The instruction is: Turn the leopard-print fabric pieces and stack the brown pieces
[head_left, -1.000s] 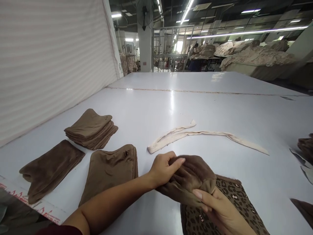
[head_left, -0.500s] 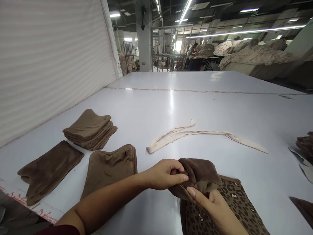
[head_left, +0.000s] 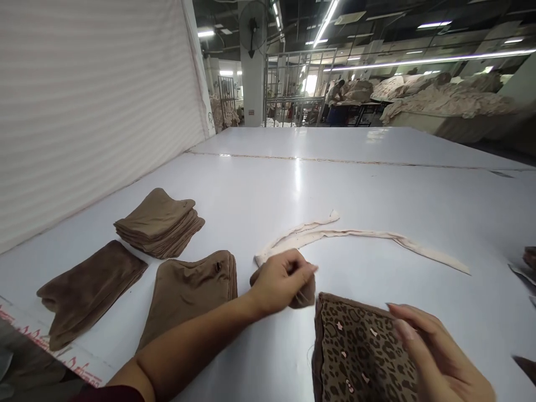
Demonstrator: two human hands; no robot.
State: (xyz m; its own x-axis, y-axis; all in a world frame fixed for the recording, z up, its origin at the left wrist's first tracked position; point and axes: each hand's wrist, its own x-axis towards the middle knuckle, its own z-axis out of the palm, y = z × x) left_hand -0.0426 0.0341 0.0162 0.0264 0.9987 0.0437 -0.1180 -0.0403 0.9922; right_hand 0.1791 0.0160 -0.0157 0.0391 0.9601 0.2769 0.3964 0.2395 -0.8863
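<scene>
My left hand (head_left: pixel 280 282) is closed around a small brown fabric piece (head_left: pixel 305 296), held just above the white table (head_left: pixel 335 184), between the tan stack and the leopard pile. My right hand (head_left: pixel 435 357) hovers with fingers spread over a stack of leopard-print fabric pieces (head_left: pixel 355 352) at the near edge, holding nothing. A long cream fabric strip (head_left: pixel 360 237) lies just beyond my left hand.
Three brown stacks lie at the left: a folded tan stack (head_left: pixel 161 223), a dark plush stack (head_left: pixel 87 290) and a tan stack (head_left: pixel 190 293) beside my forearm. More dark fabric (head_left: pixel 531 257) sits at the right edge. A white ribbed wall (head_left: pixel 84 100) borders the left.
My right hand let go of the brown piece and moved down to the right. My left hand carried the piece leftward off the leopard stack, bunched in its fingers.
</scene>
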